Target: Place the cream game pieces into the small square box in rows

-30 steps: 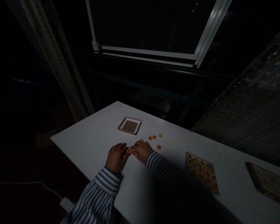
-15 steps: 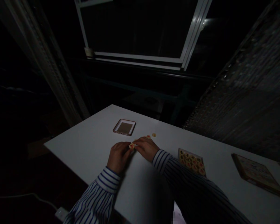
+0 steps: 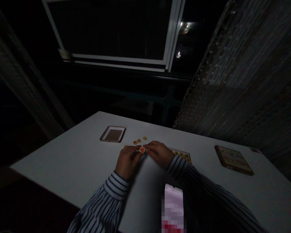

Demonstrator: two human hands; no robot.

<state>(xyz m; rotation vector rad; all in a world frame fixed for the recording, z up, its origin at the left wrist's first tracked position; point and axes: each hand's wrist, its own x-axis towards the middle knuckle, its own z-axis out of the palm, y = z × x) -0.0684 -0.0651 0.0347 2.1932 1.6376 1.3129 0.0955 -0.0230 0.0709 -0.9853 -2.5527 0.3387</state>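
Between my fingertips a round Chinese chess piece (image 3: 142,149) with a red character faces me, held upright above the white table. My left hand (image 3: 128,159) pinches it from the left. From the other side my right hand (image 3: 160,154) has its fingers closed on the same piece. Just beyond my hands lie a few loose chess pieces (image 3: 139,141), two of them with red marks, and another sits partly hidden by my left fingers. A box of chess pieces (image 3: 180,154) in rows stands right of my right hand, partly covered by that wrist.
An open shallow tray or lid (image 3: 113,134) rests at the back left of the white table (image 3: 63,155). On the right lies a flat printed box (image 3: 233,160). A lit phone (image 3: 174,202) is near the front, by my right sleeve. Beaded curtain (image 3: 208,97) hangs behind the table.
The view has swung to the right, so the table's items appear farther left and the phone shows more. Both hands still hold the red-marked piece.
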